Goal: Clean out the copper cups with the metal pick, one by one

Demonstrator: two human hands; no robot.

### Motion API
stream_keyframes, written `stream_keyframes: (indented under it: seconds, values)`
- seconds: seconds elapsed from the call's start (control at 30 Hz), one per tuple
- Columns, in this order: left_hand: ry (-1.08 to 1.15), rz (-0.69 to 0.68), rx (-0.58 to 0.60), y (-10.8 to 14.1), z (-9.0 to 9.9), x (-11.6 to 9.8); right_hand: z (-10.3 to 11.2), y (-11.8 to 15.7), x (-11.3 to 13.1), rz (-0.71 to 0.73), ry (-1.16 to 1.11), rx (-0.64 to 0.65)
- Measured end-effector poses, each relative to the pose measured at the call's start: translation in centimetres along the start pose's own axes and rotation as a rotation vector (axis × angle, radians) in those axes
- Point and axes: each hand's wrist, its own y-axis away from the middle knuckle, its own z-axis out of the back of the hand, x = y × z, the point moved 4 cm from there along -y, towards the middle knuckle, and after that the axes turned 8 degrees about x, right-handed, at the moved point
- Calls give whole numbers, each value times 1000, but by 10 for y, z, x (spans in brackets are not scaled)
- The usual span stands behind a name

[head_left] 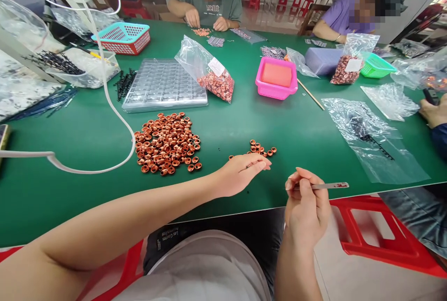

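Over the green table (223, 129), my left hand (242, 173) is beside a small group of copper-coloured rings (258, 146). Its fingers are pressed together, and whatever they hold, if anything, is hidden. My right hand (309, 203) is closed around metal tweezers (330, 185) near the table's front edge; the tweezers' handle points right and their tips are hidden by the fingers. A larger pile of the same copper-coloured parts (165, 143) lies to the left of my left hand.
Clear plastic trays (167, 84), a bag of copper parts (218, 82) and a pink basket (276, 82) stand farther back. A white cable (111, 105) loops at left. Plastic bags (373, 138) lie right. Two people sit opposite; another person's hand (435, 110) is at right.
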Motion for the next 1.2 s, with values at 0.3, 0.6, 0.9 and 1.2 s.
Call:
stream_keyframes:
  seconds: [0.3,0.6,0.9,1.2]
  values:
    - [224,-12,-19,-5,6,11,-12,-1,-13,-84,-11,133]
    - [-414,-188,204,11,3,-3,-9,0,-14,-86,-34,139]
    - [-841,-223,196,11,4,1,-9,1,-13,-83,-60,146]
    - [-1102,-248,354,12,0,0,-9,2,-14,-52,-39,181]
